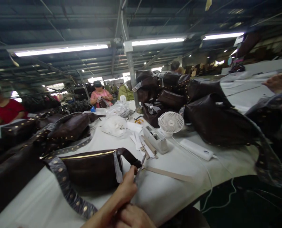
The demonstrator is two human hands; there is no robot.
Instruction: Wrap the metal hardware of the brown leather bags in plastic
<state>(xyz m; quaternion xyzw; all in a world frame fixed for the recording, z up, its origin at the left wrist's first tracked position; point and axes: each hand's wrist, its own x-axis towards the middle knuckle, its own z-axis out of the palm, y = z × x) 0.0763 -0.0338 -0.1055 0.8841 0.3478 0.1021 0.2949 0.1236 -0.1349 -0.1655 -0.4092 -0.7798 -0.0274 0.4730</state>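
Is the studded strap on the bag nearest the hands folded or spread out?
Spread out: the strap lies flat along the white table, running away from the bag with no fold visible.

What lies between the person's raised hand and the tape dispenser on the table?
In the head view, white paper scraps and thin tan strips lie on the white table covering.

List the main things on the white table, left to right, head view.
Dark brown leather bag with studded strap → tape dispenser → white desk fan → large dark brown leather bag
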